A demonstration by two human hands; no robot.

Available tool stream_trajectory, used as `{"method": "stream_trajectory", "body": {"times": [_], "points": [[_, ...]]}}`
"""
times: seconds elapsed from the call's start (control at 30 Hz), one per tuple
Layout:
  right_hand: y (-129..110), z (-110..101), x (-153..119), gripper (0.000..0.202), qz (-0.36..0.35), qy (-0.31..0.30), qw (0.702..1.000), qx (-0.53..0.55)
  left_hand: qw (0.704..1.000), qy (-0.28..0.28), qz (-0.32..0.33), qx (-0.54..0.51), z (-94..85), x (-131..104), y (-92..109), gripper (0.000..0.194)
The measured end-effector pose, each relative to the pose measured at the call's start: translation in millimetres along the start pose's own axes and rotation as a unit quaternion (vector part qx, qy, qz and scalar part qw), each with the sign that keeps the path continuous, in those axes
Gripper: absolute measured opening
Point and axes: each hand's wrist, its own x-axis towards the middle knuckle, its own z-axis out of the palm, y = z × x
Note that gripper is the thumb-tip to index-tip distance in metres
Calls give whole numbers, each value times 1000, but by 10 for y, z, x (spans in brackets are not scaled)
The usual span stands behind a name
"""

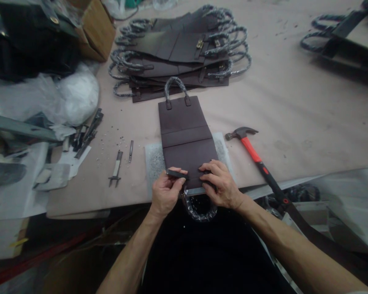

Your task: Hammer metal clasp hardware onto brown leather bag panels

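A dark brown leather bag panel (187, 118) lies lengthwise in front of me, one plastic-wrapped handle (175, 83) at its far end. A second wrapped handle (199, 216) hangs over the table's near edge. My left hand (164, 192) pinches a small dark flat bar (177, 174) above the panel's near left corner; its exact kind is unclear. My right hand (222, 183) grips the near right part of the panel, fingers bent over the leather beside the handle's base. Beneath the panel is a pale, speckled board (155, 161).
A claw hammer (251, 149) with a red and black grip lies at right. To the left are a pronged punch (115, 167) and a slim metal rod (131, 151). Similar bag panels (174, 45) are stacked behind. Plastic wrap (76, 94) and more tools (88, 132) sit far left.
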Motion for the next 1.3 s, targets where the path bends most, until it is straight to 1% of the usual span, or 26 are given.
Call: {"method": "stream_trajectory", "body": {"times": [0.13,0.23,0.33,0.4,0.53,0.87,1.1,1.3], "points": [[14,12,1,16,3,1,1000,4,995,-15,54,84,-17,-31,-27,20],[23,24,-3,15,-10,8,1000,3,977,-23,125,171,-35,-24,-36,16],[23,25,-6,14,-15,10,1000,-3,962,-31,174,208,-45,-11,-46,16],[21,21,-5,14,-15,12,1000,-6,960,-25,178,213,-43,-5,-51,16],[19,18,-3,14,-17,12,1000,-8,967,-4,157,200,-17,3,-43,14],[16,30,-11,12,-18,8,1000,-14,966,-18,164,200,58,34,-21,13],[9,23,-12,12,-15,13,1000,-16,954,-12,194,229,82,35,-54,12],[8,29,-13,12,-17,10,1000,-14,949,-21,194,250,113,58,-51,12]]}}
